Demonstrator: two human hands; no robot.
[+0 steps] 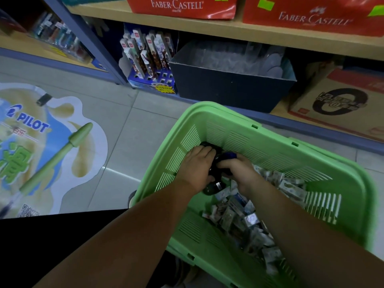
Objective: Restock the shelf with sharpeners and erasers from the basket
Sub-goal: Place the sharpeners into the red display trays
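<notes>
Our left hand (pixel 197 167) and right hand (pixel 244 176) curl together round dark sharpeners (pixel 216 163) at the far end of the basket (pixel 209 109), erasers (pixel 251 221) heaped just behind them; the sharpeners look light, hard and slick, so we would cup them from beneath

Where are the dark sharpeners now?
Head view, centre: the left hand and right hand grip the dark sharpeners in the far-left corner of the green basket, beside the wrapped erasers.

One green basket (pixel 342 183), two red boxes (pixel 182 7) (pixel 311 15), one dark bin (pixel 228 88), one cardboard carton (pixel 332 100), erasers (pixel 239 215) too many to count.
</notes>
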